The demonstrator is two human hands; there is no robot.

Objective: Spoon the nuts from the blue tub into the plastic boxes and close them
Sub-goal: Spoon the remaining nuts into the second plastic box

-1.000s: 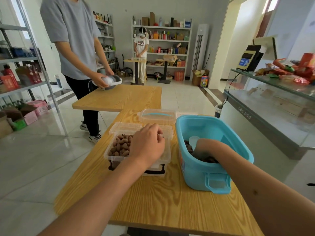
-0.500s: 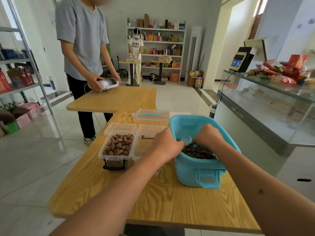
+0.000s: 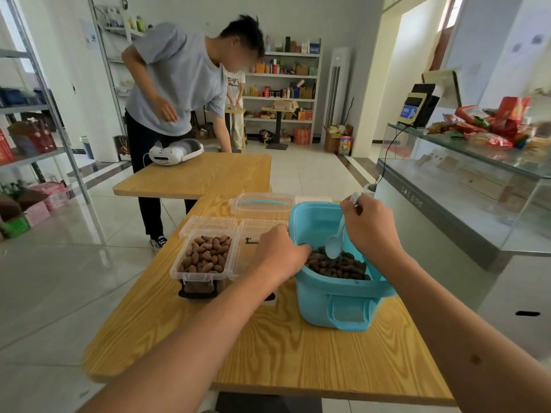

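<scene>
Spoon [image 3: 335,244] raised; tub [image 3: 343,296] near table edge

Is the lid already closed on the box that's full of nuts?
No: the filled plastic box stands open, its lid folded back behind it and the nuts exposed.

blue tub [image 3: 337,296] holding nuts [image 3: 337,265], open plastic box [image 3: 205,257] filled

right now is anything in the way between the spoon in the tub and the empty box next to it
Yes: the left hand rests on the blue tub rim, right between the spoon and the empty box. Nothing else visible blocks it.
</scene>
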